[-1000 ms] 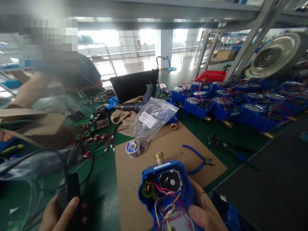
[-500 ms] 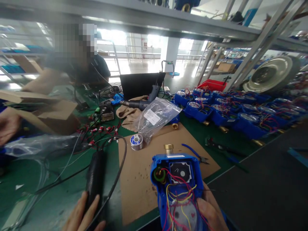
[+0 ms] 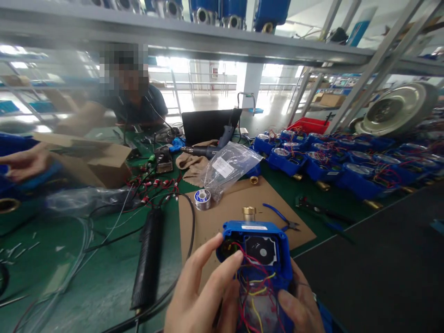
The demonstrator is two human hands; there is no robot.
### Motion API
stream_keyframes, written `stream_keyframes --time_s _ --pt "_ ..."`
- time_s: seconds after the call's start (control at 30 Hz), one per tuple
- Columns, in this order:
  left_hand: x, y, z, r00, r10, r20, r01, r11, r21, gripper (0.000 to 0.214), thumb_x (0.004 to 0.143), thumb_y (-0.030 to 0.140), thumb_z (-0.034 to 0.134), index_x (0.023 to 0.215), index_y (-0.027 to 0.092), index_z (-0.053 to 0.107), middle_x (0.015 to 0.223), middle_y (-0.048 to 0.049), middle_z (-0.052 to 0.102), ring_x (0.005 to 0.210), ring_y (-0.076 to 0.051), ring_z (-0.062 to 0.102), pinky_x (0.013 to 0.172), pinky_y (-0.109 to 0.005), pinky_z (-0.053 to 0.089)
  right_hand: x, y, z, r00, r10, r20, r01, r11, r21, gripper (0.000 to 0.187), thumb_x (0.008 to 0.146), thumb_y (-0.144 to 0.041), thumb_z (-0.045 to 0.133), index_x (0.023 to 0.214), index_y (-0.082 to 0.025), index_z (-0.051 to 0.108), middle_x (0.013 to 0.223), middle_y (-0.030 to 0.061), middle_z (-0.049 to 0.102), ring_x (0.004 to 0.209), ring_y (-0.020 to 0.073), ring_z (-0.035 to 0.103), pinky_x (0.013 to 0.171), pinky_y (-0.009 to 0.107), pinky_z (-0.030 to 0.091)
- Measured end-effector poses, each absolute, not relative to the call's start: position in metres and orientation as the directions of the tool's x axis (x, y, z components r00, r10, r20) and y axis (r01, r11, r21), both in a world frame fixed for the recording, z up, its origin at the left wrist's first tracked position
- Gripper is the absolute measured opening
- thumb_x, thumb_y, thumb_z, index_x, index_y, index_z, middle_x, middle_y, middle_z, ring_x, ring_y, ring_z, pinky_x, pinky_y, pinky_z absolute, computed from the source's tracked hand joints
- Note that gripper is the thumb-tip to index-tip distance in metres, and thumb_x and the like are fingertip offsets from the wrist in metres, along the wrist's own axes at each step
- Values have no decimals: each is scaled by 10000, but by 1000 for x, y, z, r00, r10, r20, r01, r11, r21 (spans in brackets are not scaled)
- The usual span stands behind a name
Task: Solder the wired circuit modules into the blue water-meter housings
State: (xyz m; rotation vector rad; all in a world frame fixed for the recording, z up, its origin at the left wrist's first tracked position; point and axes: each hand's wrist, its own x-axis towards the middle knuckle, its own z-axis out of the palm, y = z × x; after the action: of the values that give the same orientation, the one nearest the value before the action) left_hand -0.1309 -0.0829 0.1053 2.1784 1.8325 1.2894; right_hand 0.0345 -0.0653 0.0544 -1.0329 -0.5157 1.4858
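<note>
In the lower middle of the head view I see a blue meter housing (image 3: pixel 287 249), tilted with its open side towards me. Red and yellow wires (image 3: pixel 258 291) hang loose inside it, beside a dark square part (image 3: pixel 262 251). A brass threaded fitting (image 3: pixel 249 212) sticks out at its far end. My right hand (image 3: pixel 301 300) grips the housing's right side, thumb on the near rim. My left hand (image 3: pixel 208 286) is over its left side, fingers stretched and apart, fingertips by the rim and the red wires. Left of it lies a black-handled corded tool (image 3: pixel 148 259), untouched.
A solder spool (image 3: pixel 202 200), a clear plastic bag (image 3: pixel 231 166) and blue-handled cutters (image 3: pixel 280 216) lie on or beside the cardboard sheet (image 3: pixel 294 233). A heat gun (image 3: pixel 208 150) rests behind. Several blue meters (image 3: pixel 322 162) stand right. A co-worker's hand (image 3: pixel 29 162) is near a carton (image 3: pixel 93 162).
My left hand has left the black-handled tool and moved right to the blue housing. My right hand still holds the housing. The co-worker's hand on the left has shifted, with a blue meter now beside it.
</note>
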Motion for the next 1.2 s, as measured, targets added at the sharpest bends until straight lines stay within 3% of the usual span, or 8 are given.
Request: stream_keyframes --time_s 0.1,0.27,0.43,0.93,1.1,1.2 --pt "-120 -77 107 10 848 530 799 -325 506 450 912 52 486 1258 333 544 1473 -14 369 1331 -158 427 1057 -312 457 37 -66 56 70 948 -311 -517 -232 -824 679 590 -464 837 1198 -245 631 1184 132 711 1108 397 642 906 500 536" --pt "-116 -80 103 -11 860 510 797 -300 524 387 901 57 506 1161 323 613 1456 -39 393 1314 -212 439 1024 -413 499 40 -65 55 92 955 -284 -470 -209 -858 614 635 -451 808 1191 -255 635 1184 109 716 1130 367 636 930 469 531" --pt "-115 -82 102 -8 864 503 798 -297 524 390 908 58 506 1179 322 599 1461 -42 383 1322 -209 423 1025 -422 500 40 -67 55 69 956 -286 -457 -225 -860 573 691 -426 772 1218 -256 626 1174 102 722 1109 354 648 895 461 550" --pt "-114 -81 99 -30 862 506 807 -278 522 366 904 65 492 1162 303 597 1449 -48 389 1303 -209 431 1007 -403 511 41 -68 49 71 943 -325 -481 -253 -839 582 679 -400 788 1222 -262 631 1119 104 738 1051 362 671 893 487 544" --pt "-116 -79 101 29 874 485 830 -291 476 589 828 -6 486 1297 347 539 1472 -70 351 1296 -268 411 993 -480 515 39 -65 49 90 945 -315 -472 -238 -849 606 644 -414 817 1198 -240 641 1134 123 726 1082 372 649 919 487 527" --pt "-116 -78 102 49 884 466 829 -296 474 660 737 -64 467 1255 334 563 1498 -71 307 1307 -301 383 995 -537 505 36 -63 54 88 961 -262 -479 -190 -857 564 631 -425 837 1135 -252 653 1087 93 735 1105 359 634 953 462 507"
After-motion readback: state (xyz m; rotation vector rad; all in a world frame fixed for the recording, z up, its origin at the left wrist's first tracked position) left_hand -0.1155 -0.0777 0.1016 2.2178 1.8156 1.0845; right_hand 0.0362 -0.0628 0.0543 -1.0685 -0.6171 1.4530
